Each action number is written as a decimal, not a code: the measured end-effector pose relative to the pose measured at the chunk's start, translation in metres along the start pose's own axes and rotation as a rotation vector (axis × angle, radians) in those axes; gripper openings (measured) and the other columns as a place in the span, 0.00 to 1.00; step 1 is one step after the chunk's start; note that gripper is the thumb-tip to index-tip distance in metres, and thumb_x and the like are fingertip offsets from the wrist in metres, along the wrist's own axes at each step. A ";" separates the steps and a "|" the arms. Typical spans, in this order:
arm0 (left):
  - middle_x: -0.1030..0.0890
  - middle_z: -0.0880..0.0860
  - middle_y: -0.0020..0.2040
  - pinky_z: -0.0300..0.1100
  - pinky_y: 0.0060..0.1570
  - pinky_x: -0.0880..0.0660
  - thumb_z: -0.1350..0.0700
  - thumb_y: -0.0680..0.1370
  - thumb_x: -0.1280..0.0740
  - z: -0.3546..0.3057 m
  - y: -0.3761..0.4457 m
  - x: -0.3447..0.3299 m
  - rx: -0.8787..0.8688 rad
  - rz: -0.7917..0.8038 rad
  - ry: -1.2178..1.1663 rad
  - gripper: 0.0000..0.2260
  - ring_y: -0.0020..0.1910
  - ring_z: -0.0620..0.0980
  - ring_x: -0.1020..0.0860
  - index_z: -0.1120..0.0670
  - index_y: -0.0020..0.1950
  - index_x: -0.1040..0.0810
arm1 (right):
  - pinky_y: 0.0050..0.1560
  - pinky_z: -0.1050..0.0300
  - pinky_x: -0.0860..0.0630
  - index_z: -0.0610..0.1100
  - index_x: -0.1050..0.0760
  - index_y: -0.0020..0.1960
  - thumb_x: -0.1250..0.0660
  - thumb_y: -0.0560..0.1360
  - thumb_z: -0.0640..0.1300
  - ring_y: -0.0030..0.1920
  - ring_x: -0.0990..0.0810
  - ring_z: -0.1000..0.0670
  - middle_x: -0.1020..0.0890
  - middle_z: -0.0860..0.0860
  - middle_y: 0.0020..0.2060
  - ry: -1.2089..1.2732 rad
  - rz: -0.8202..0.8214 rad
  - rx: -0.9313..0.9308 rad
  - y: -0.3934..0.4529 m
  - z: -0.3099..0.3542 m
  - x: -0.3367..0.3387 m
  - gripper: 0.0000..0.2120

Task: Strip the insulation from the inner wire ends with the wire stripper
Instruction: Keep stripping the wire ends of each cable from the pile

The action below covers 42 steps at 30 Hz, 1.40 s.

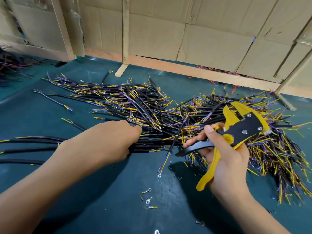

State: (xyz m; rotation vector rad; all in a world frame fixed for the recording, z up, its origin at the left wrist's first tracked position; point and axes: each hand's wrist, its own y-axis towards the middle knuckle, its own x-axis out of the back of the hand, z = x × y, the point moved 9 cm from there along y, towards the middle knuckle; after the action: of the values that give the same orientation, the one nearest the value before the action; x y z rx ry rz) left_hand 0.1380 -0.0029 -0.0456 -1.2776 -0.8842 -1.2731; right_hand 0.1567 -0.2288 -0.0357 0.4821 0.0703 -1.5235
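a: what are my fingers doing?

b: on your right hand (pixel 224 159) the fingers (pixel 195 141) curl round the handles of the wire stripper (pixel 236 130), thumb laid along the top. the yellow and black tool is raised above the table, jaws pointing far and right, nothing between them that i can see.

a: and my left hand (pixel 108 141)?

b: it reaches into the near left edge of the pile of cables (pixel 152 112), knuckles up. its fingertips are buried among the black cables, so i cannot tell whether they grasp one.

a: further out?

b: the pile spreads across the green table (pixel 50 119), coloured inner wire ends fanning out. a few ring terminals (pixel 148 200) lie near, between your arms. a cardboard wall (pixel 202 39) stands far behind.
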 end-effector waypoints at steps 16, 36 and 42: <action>0.21 0.54 0.45 0.45 0.31 0.22 0.58 0.79 0.36 -0.013 0.007 0.040 -0.358 0.133 -2.065 0.04 0.35 0.54 0.19 0.54 0.50 0.22 | 0.39 0.35 0.19 0.39 0.23 0.48 0.27 0.75 0.44 0.34 0.18 0.32 0.16 0.34 0.43 0.091 0.276 -0.115 -0.016 -0.004 -0.029 0.10; 0.26 0.42 0.49 0.45 0.55 0.25 0.39 0.69 0.24 0.053 0.005 -0.016 0.085 0.190 -0.279 0.20 0.51 0.45 0.24 0.39 0.50 0.32 | 0.36 0.42 0.19 0.44 0.22 0.41 0.34 0.76 0.26 0.30 0.21 0.36 0.17 0.37 0.36 -0.096 0.182 -0.152 0.007 0.002 -0.022 0.14; 0.18 0.41 0.41 0.33 0.33 0.29 0.45 0.69 0.21 0.045 0.008 -0.017 0.065 0.180 -0.330 0.22 0.39 0.36 0.24 0.41 0.57 0.26 | 0.39 0.38 0.16 0.37 0.23 0.50 0.27 0.73 0.31 0.36 0.17 0.41 0.14 0.43 0.47 -0.121 0.193 -0.238 0.044 0.004 -0.052 0.07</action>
State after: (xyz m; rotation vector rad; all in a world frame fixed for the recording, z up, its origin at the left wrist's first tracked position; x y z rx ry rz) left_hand 0.1511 0.0428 -0.0568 -1.5047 -1.0071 -0.8989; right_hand 0.1949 -0.1827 -0.0033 0.2001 0.1070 -1.3312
